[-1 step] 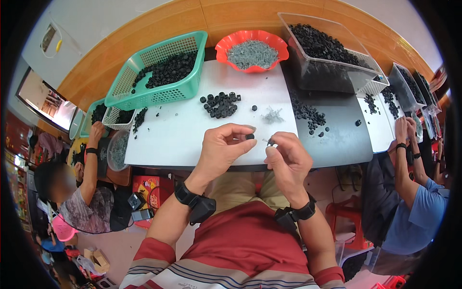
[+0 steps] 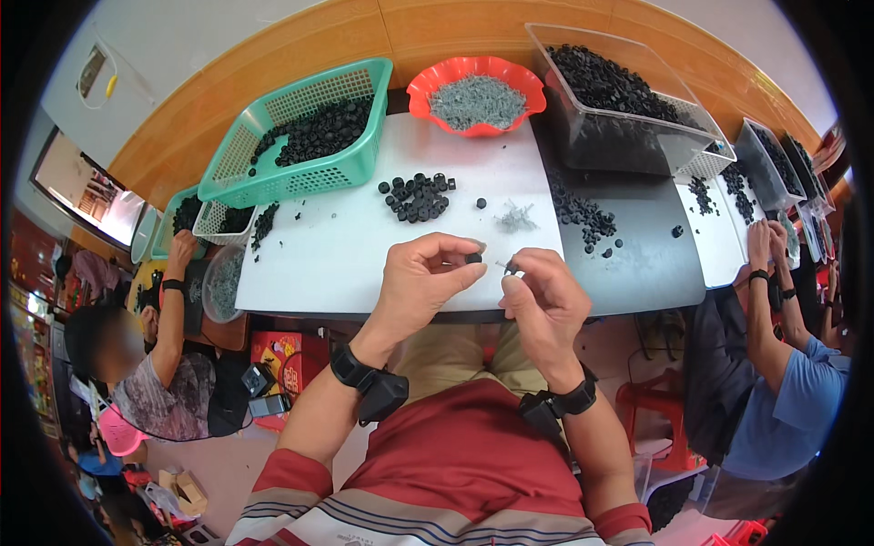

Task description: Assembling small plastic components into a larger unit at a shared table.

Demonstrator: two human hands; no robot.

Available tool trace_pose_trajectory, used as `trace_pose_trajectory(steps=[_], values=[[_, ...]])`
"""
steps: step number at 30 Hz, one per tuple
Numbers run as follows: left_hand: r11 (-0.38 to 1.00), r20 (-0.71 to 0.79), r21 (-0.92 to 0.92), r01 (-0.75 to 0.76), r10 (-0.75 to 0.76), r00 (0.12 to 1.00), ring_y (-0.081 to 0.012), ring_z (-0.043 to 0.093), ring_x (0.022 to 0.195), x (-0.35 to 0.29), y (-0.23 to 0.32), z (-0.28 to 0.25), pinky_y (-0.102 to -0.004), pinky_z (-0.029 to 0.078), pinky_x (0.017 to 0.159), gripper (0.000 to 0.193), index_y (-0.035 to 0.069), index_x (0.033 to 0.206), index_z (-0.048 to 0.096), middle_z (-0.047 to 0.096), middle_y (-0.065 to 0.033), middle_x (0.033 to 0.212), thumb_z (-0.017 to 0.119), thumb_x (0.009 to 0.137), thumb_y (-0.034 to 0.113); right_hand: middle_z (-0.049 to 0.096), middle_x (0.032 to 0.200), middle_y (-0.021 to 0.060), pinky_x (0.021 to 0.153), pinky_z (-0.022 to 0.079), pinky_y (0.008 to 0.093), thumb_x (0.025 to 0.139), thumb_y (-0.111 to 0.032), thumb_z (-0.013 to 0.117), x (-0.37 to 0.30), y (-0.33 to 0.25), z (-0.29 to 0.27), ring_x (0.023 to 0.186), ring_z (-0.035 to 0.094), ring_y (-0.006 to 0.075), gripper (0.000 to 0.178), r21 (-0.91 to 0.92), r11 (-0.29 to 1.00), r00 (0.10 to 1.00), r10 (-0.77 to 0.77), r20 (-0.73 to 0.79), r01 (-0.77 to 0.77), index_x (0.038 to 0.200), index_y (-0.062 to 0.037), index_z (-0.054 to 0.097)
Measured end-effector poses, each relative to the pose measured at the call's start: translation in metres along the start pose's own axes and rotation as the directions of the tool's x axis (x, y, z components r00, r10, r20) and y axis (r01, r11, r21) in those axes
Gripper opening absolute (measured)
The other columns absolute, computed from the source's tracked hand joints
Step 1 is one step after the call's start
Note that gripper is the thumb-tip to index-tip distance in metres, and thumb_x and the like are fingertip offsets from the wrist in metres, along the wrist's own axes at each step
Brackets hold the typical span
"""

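Note:
My left hand (image 2: 421, 280) pinches a small black cylindrical cap (image 2: 473, 258) between thumb and fingertips, above the front of the white board (image 2: 319, 264). Close to its right, my right hand (image 2: 549, 296) is closed on a small black part (image 2: 513, 269). A thin grey sliver sticks out of that grip toward the left hand; the two held pieces are apart. Beyond my hands sits a cluster of black caps (image 2: 419, 200), with a single cap (image 2: 482, 204) to its right. A loose heap of small grey pieces (image 2: 516, 218) lies nearby.
Along the back stand a green basket (image 2: 355, 171) of black parts, a red scalloped bowl (image 2: 475, 130) of grey pieces and a clear bin (image 2: 583, 136) of black parts. Black pieces (image 2: 587, 218) are scattered on the dark surface at right. People work on both sides.

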State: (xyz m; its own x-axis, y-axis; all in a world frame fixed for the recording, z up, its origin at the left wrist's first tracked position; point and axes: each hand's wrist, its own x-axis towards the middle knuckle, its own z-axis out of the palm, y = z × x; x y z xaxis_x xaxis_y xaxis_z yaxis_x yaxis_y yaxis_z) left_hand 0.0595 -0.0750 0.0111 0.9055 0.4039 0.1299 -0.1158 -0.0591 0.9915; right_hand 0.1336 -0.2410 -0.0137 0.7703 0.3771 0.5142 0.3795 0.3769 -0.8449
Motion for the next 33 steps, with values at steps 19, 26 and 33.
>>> trace_pose_trajectory(steps=[19,26,33], values=[[0.79,0.124,-0.564,0.242,-0.208,0.97,-0.0191,0.071,0.098,-0.019,-0.004,-0.004,-0.0335,0.061,0.092,0.019,-0.002,0.116,0.068,0.071,-0.0137,0.115,0.065,0.099,0.007,0.065,0.108,0.0124,0.053,0.049,0.0194,0.09,0.001,0.074,-0.009,-0.005,0.003,0.066,0.06,0.0061,0.021,0.071,0.997,0.999,0.04,-0.006,-0.039,0.109,0.005,0.067],[0.661,0.207,-0.696,0.281,-0.19,0.96,-0.0211,0.072,0.101,-0.023,-0.011,-0.005,-0.0332,0.062,0.093,0.015,0.001,0.112,0.066,0.069,-0.0171,0.116,0.064,0.098,0.003,0.066,0.107,0.0115,0.053,0.046,0.019,0.089,0.001,0.074,-0.011,-0.004,0.003,0.066,0.056,0.0043,0.021,0.041,0.999,1.0,0.015,0.005,-0.015,0.109,0.0038,0.068],[0.587,0.243,-0.743,0.322,-0.212,0.947,-0.0201,0.071,0.101,-0.024,-0.016,-0.005,-0.0326,0.061,0.095,0.019,0.002,0.116,0.065,0.07,-0.0143,0.113,0.064,0.097,0.003,0.067,0.104,0.0099,0.054,0.044,0.0196,0.088,0.001,0.076,-0.009,-0.006,0.004,0.065,0.054,0.0046,0.023,-0.065,0.997,0.998,-0.029,0.048,0.032,0.11,0.0016,0.069]])
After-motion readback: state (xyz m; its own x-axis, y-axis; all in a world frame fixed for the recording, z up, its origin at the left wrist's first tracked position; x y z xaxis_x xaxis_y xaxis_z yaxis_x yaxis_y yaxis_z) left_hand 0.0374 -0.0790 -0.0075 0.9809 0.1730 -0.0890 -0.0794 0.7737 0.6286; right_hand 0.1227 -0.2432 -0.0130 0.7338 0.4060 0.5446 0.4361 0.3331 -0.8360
